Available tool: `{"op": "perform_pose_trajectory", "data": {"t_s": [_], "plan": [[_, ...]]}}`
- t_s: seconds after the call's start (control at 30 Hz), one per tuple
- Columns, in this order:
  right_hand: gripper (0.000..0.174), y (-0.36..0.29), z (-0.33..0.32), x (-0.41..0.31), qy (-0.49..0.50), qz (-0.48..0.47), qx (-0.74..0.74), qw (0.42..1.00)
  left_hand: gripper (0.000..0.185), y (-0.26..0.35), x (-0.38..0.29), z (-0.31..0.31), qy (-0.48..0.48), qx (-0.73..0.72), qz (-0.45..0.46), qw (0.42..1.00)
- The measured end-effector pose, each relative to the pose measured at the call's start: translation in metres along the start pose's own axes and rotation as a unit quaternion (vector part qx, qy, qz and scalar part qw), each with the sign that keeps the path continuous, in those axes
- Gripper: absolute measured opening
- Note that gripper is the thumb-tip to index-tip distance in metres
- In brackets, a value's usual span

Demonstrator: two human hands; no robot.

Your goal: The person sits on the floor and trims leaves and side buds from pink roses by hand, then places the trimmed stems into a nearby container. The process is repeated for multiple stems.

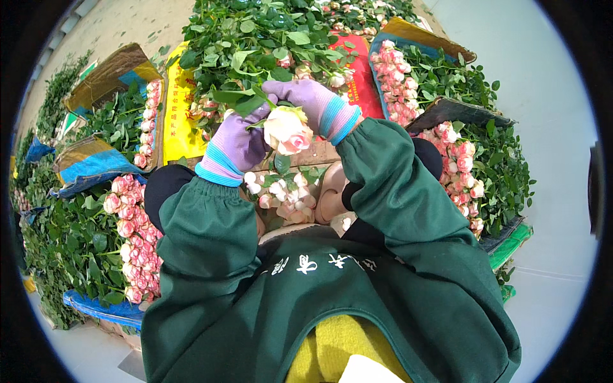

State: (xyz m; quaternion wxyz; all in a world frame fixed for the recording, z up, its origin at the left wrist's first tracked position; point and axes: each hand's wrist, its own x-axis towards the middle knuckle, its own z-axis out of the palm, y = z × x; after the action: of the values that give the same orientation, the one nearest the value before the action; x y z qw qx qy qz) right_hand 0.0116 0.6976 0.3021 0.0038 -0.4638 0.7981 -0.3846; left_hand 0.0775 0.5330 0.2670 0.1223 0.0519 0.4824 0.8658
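Note:
A cream rose with a pink centre [287,130] is between my two hands, its bloom turned towards me. My left hand [246,136], in a lilac glove with a blue cuff, is closed around the stem just under the bloom. Close behind the flower, my right hand [304,98] in a matching glove has its fingers bent at the stem and leaves; the fingertips are partly hidden. Beyond both hands lies a heap of leafy rose stems [268,43]. Loose pale petals [287,196] lie below, between my feet.
Pink rose bundles [136,239] line my left in dividers of blue and brown sheeting [100,160]. More bundles [457,163] stand at my right beside a dark flap [459,114]. A yellow printed sheet [177,129] and a red one [366,81] flank the heap.

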Motion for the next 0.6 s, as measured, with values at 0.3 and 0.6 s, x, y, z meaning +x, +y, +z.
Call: {"op": "perform_pose_trajectory", "data": {"t_s": [0.3,0.6], "plan": [[0.025,0.025,-0.019,0.003,-0.017,0.354,0.413,0.839,0.038,0.008,-0.020,-0.017,-0.091,-0.382,-0.116,0.912],[0.036,0.133,-0.041,0.013,0.131,0.427,0.255,0.858,0.029,0.012,-0.035,-0.007,0.120,-0.224,-0.170,0.952]]}}
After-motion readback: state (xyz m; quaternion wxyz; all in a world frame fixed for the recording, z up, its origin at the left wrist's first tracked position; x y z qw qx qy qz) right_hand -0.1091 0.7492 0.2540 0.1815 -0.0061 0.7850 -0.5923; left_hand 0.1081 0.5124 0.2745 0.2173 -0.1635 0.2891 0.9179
